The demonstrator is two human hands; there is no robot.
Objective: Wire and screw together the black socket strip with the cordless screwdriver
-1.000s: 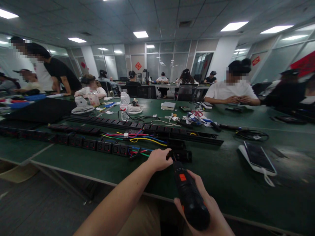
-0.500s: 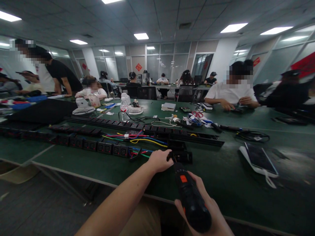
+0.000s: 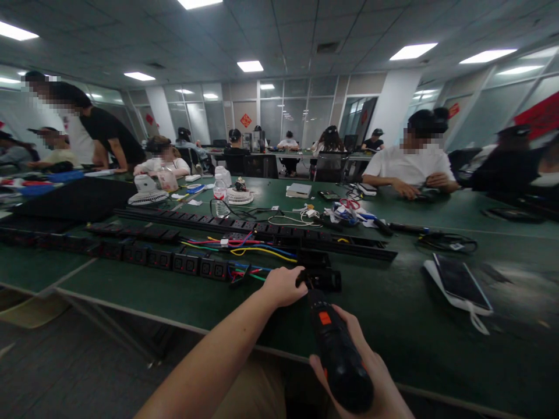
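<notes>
My right hand (image 3: 362,361) is wrapped round a black cordless drill (image 3: 338,349) with orange marks. Its bit points away from me and reaches a black end module (image 3: 332,280) of a power strip. My left hand (image 3: 285,286) is closed on the left part of that module; its fingertips hold a small dark part I cannot make out. Left of this hand runs a row of black sockets (image 3: 187,263) with small red lights or marks. Red, green and blue wires (image 3: 257,272) lead from the sockets towards the module. Behind lies another long black power strip (image 3: 262,228) with a yellow wire (image 3: 262,252) in front of it.
A phone (image 3: 463,282) lies on a white case to the right on the green table (image 3: 393,326). Further back are a cable coil (image 3: 449,241), red scissors (image 3: 349,203), a water bottle (image 3: 220,195) and a white fan (image 3: 239,196). A co-worker (image 3: 414,169) sits across the table.
The drill and my right hand have shifted very slightly left. My left hand stays in place on the module.
</notes>
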